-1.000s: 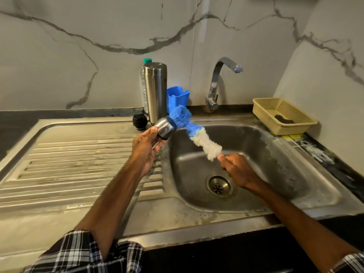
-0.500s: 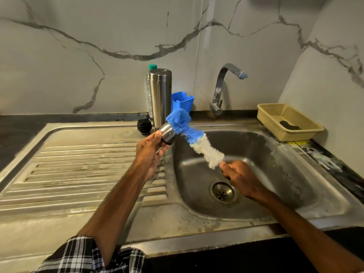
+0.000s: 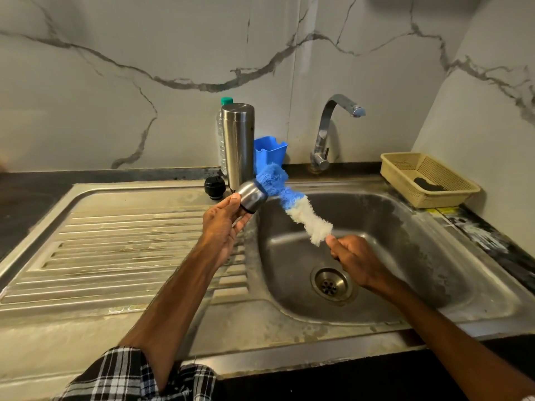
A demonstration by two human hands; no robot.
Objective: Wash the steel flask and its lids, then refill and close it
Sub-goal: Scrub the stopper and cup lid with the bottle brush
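Head view shows the left hand [image 3: 223,224] holding the steel lid [image 3: 252,195] over the sink [image 3: 434,256] edge. Right hand [image 3: 351,260] grips the brush [image 3: 292,208]; twist it gently inside, lid held tight.

Left hand [image 3: 223,224] grips lid [image 3: 252,196]; right hand [image 3: 351,260] curled round brush [image 3: 301,215].

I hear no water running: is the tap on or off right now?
Off: no stream of water falls from the tap spout into the sink below it.
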